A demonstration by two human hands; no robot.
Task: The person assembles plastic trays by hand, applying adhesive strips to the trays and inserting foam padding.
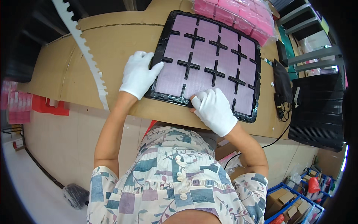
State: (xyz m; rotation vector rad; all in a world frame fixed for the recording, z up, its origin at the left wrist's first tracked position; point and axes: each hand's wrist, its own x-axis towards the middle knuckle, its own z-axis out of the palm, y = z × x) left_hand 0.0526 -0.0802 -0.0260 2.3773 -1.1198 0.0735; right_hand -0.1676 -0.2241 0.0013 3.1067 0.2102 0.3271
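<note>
A square black plastic tray (189, 64) lies on the cardboard-covered table, its compartments split by raised cross-shaped ribs and filled with pinkish-purple flat pieces. White gloves cover both hands. My left hand (140, 72) grips the tray's left rim, its thumb over the edge and the other fingers curled along the outside. At the near rim, left of the middle, my right hand (214, 110) is closed with its bent fingers on the edge; bare fingertips show from the glove. The undersides of the fingers are hidden.
Pink blocks in clear plastic wrap (238, 16) stand behind the tray. A white toothed strip (87, 56) crosses the table at left. To the right are a dark pouch with a cable (282, 84) and a stack of black trays (317, 112). Blue-framed bins (289, 198) hold boxes below.
</note>
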